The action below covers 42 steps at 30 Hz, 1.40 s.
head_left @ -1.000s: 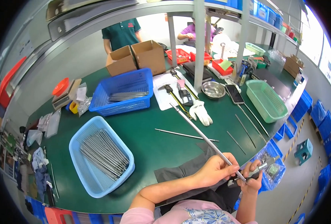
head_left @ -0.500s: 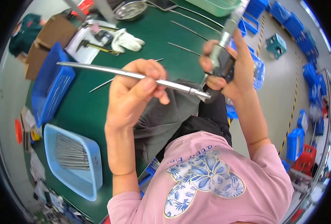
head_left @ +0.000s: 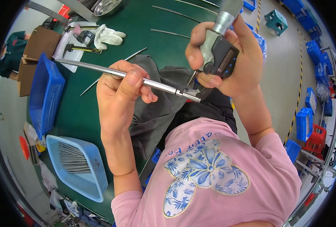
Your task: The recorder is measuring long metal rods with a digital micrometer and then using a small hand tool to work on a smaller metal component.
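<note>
My left hand [head_left: 118, 90] is closed around a slim metal rod [head_left: 162, 86], thumb on top. The rod slants from upper left down to a narrower, stepped end at the right. My right hand [head_left: 247, 66] grips a digital micrometer [head_left: 213, 53], its grey thimble pointing up and its small display facing me. The micrometer's spindle and frame meet the rod near its stepped end; whether both measuring faces touch it, I cannot tell. Below the hands, a dark grey cloth [head_left: 149, 113] hangs over the table edge and my lap.
A light blue basket [head_left: 100, 185] holding several metal rods [head_left: 73, 157] stands at lower left, beside a blue crate [head_left: 48, 98]. Further back lie calipers [head_left: 86, 49], a white glove [head_left: 109, 36] and a metal bowl [head_left: 107, 6]. Loose rods [head_left: 171, 33] lie on the green table [head_left: 137, 22].
The view has shifted, so the table things sit further left. The micrometer has turned and its display shows more fully. Both hands keep their hold, with the rod's end still at the micrometer.
</note>
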{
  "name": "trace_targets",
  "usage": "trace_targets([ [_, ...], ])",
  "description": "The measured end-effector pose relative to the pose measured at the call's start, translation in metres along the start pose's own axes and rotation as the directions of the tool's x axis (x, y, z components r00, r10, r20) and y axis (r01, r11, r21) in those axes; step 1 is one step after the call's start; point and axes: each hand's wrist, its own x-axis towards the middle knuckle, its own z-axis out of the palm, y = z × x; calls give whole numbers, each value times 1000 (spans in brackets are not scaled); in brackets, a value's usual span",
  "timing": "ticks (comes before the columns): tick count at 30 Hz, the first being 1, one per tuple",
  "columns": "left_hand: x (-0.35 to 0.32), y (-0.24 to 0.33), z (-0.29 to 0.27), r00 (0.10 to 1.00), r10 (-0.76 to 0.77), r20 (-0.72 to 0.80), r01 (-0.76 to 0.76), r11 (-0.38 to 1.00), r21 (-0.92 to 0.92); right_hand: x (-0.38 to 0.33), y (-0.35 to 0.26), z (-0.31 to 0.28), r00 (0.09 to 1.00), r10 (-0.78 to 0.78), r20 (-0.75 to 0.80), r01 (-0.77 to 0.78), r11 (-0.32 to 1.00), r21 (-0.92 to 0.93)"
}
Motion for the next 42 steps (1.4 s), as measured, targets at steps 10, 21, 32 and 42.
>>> trace_targets([
  [10, 2, 0, -1, 999, -35, -39, 36, 999, 14, 3, 1, 7, 995, 92, 34, -94, 994, 51],
  [21, 2, -1, 0, 994, -93, -54, 97, 992, 81, 5, 1, 10, 994, 108, 21, -108, 994, -18],
  [32, 2, -2, -2, 995, -93, -43, 95, 994, 62, 4, 1, 16, 997, 64, -35, -67, 994, -81],
  [42, 5, -4, -1, 995, -98, -17, 98, 994, 50, 6, 3, 3, 996, 50, 72, -37, 984, -176],
])
